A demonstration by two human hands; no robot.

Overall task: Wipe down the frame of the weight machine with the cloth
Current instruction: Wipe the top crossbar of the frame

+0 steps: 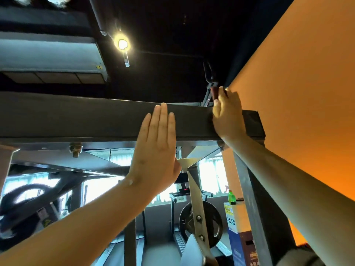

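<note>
The weight machine's dark top crossbeam (86, 116) runs across the view overhead, joined at the right to an upright post (263, 208). My left hand (155, 156) lies flat against the beam's front face, fingers straight and together, holding nothing. My right hand (227, 116) reaches over the beam's top edge near its right end. A small dark red piece of cloth (214, 93) shows between its thumb and fingers; most of the cloth is hidden behind the hand.
An orange wall (297, 93) stands close on the right. A ceiling lamp (122, 44) glares above. Under the beam are a bolt (75, 148), a slanted steel brace with a weight plate (211, 221), and a green bottle (231, 197) on a box.
</note>
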